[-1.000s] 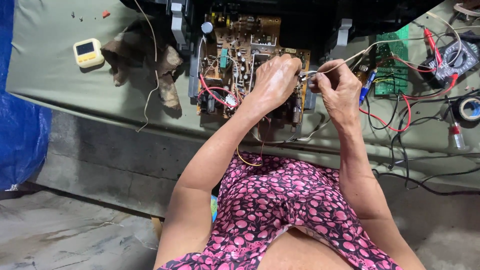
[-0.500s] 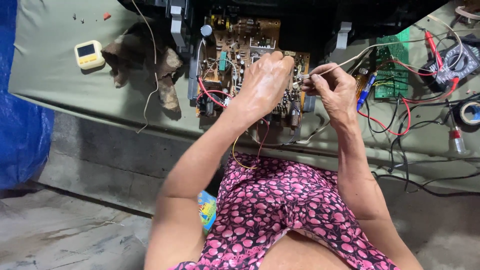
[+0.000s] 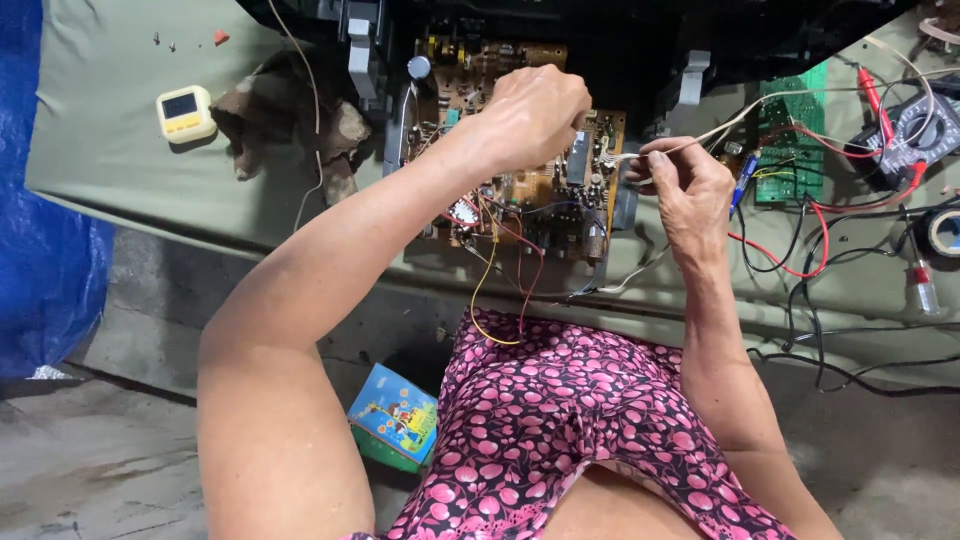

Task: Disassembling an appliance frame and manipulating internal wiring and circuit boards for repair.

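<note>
A brown circuit board [image 3: 520, 195] crowded with components lies on the table edge, partly inside a black chassis [image 3: 610, 45]. My left hand [image 3: 532, 115] hovers over the board's upper middle with its fingers curled down; whatever is in them is hidden. Just off the board's right edge, my right hand [image 3: 678, 185] pinches a thin pale wire [image 3: 745, 118] between thumb and forefinger. That wire runs up and to the right. Red and yellow wires [image 3: 500, 290] hang from the board's near edge.
A green circuit board [image 3: 790, 140], a multimeter [image 3: 925, 125] with red leads, a tape roll [image 3: 942, 232] and a small bottle [image 3: 922, 290] lie at the right. A yellow-white gadget [image 3: 185, 112] and a brown rag [image 3: 290, 130] lie left on the green cloth [image 3: 120, 180]. A colourful box [image 3: 393, 415] sits on the floor.
My left hand has moved farther up the board, away from me. My right hand stays at the board's right edge, still pinching the wire.
</note>
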